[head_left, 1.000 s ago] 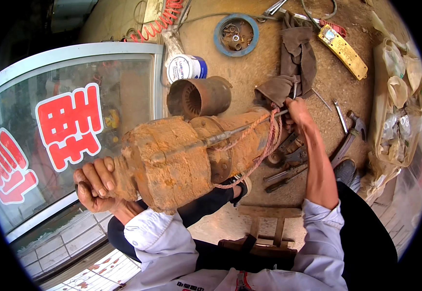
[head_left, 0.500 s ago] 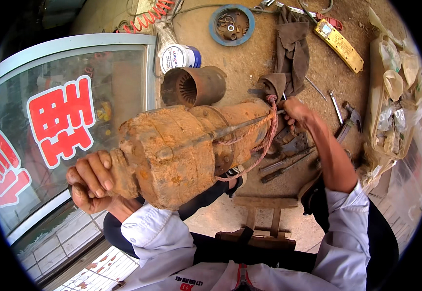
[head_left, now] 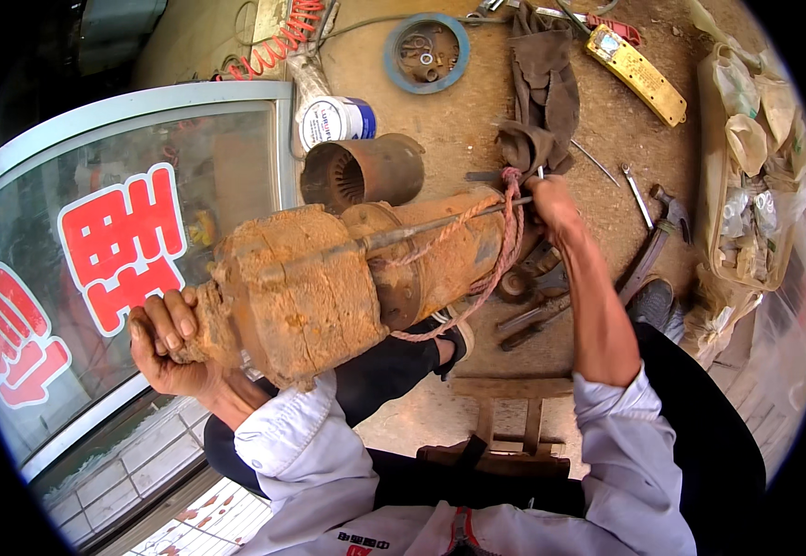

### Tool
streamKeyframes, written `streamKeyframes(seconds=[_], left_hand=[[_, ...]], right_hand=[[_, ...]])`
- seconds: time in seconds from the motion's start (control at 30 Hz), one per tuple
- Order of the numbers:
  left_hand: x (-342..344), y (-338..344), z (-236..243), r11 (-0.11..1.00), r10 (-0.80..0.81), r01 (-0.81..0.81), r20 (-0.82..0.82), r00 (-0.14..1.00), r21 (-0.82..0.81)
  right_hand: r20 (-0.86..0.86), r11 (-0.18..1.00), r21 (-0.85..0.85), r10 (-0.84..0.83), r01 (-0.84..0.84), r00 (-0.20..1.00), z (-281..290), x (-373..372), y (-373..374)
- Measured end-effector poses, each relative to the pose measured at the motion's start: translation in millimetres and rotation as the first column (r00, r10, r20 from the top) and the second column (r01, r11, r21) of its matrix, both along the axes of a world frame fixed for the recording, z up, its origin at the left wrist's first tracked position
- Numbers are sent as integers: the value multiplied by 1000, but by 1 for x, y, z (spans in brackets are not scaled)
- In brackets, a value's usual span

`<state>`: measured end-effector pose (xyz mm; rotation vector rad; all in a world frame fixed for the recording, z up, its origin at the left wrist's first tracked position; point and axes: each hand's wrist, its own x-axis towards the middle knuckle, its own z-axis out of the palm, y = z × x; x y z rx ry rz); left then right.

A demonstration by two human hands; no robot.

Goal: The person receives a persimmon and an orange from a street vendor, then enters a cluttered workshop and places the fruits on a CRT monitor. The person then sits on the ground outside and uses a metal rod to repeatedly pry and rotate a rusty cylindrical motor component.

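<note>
A rust-covered pump or motor body (head_left: 306, 287) lies tilted across in front of me, with a blocky left part and a rounder right part. My left hand (head_left: 167, 343) is closed around its narrow left neck. A thin dark rod (head_left: 431, 222) runs along its top to the right. My right hand (head_left: 553, 202) is closed at that rod's far end, beside a knotted pink rope (head_left: 512, 222) looped around the body. The fingertips are partly hidden. A short shiny metal piece (head_left: 540, 171) shows just above them.
Beyond the body stand an open metal cylinder (head_left: 366, 171), a white-blue tub (head_left: 336, 122) and a blue-rimmed bowl of small parts (head_left: 428, 54). A brown cloth (head_left: 544, 83), hammer (head_left: 672, 213) and wrench (head_left: 637, 196) lie right. A glass door (head_left: 227, 167) borders the left; a wooden stool (head_left: 510, 389) is near.
My right hand has shifted slightly left and away from me, its forearm now more upright. The rusty body has moved a little left, with my left hand still around its neck.
</note>
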<state>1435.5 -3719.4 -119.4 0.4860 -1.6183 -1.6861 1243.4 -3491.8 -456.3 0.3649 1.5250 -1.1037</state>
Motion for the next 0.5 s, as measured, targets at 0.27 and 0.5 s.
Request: streamKeyframes(seconds=[0.27,0.5], left_hand=[[-3,-3,-1,999,50,-50,-14,999,9],[-6,-2,-1,1000,8,-8,-27,1000,23]], right_hand=[[-15,889,-221,-414,401,910,-15,25,2],[-178,720,-244,-691,649,700,-45,52,-3]])
